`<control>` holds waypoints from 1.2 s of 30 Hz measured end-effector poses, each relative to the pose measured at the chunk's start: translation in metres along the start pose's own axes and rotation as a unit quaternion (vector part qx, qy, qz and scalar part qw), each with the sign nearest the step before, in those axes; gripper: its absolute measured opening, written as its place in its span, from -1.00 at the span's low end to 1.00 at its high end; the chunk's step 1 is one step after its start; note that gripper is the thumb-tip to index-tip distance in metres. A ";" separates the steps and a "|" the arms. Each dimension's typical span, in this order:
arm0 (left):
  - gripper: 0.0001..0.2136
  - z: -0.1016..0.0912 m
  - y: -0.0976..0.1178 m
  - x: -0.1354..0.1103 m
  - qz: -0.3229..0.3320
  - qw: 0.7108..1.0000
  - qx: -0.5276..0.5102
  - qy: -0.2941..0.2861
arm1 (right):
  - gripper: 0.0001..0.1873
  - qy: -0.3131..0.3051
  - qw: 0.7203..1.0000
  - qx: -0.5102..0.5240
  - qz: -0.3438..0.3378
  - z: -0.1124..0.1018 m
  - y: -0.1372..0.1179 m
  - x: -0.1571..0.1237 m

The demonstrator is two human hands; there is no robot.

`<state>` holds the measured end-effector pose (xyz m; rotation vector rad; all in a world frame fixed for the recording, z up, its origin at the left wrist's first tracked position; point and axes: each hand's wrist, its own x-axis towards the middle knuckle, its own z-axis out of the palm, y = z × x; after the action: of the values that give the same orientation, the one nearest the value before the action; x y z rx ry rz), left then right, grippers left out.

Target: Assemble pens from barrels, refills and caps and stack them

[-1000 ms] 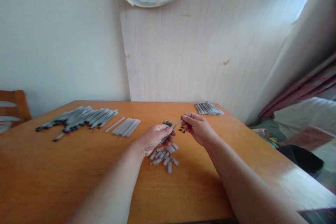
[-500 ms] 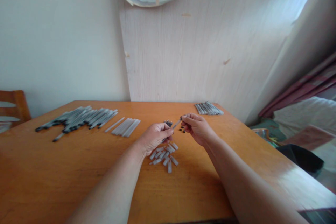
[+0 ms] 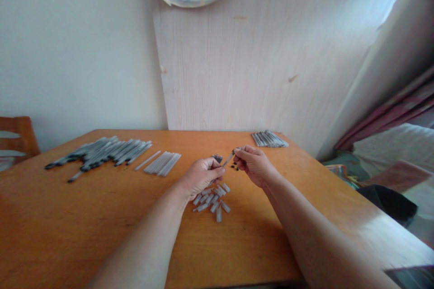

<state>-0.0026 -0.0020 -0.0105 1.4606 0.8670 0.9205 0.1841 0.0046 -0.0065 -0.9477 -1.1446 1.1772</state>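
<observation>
My left hand [image 3: 205,175] grips a slim, clear pen [image 3: 228,159] with a dark core, tilted up to the right. At its far end the fingertips of my right hand [image 3: 250,162] are pinched on a dark tip, mostly hidden by the fingers. Just below my hands lies a loose pile of clear pen caps [image 3: 212,199]. Several small black plugs [image 3: 234,166] sit on the table behind my right fingers. Past my left hand, a cluster of small dark parts [image 3: 217,158] is partly covered.
On the wooden table [image 3: 101,230], a heap of black-ended pens [image 3: 108,151] spreads at the left. Beside it is a row of clear tubes [image 3: 162,164]. A bundle of pens [image 3: 269,138] lies at the back right. A black bin [image 3: 389,203] stands off the table's right side.
Both hands hold nearly the same pose on the pen. The view has shifted very slightly; nothing else has visibly moved.
</observation>
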 end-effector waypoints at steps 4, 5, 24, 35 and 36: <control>-0.73 0.000 0.000 -0.001 -0.018 1.000 -0.016 -0.010 | -0.67 0.010 1.000 -0.005 0.000 0.003 -0.001 -0.001; -0.73 0.000 0.000 -0.001 -0.025 0.999 -0.019 -0.012 | -0.67 0.012 1.000 -0.005 0.000 0.003 -0.002 -0.002; -0.71 -0.012 -0.003 0.007 -0.011 0.995 -0.036 0.088 | -0.93 -0.115 0.920 -0.371 0.042 0.004 0.007 -0.010; -0.74 -0.017 -0.007 0.014 -0.002 0.994 -0.046 0.104 | -0.82 -0.198 0.776 -0.599 0.000 0.001 0.014 -0.010; -0.74 -0.016 -0.008 0.014 0.001 0.993 -0.045 0.105 | -0.82 -0.197 0.773 -0.603 -0.001 0.001 0.015 -0.009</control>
<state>-0.0118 0.0181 -0.0167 1.3027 0.9636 1.1150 0.1807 -0.0021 -0.0220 -1.6624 -2.3464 0.5103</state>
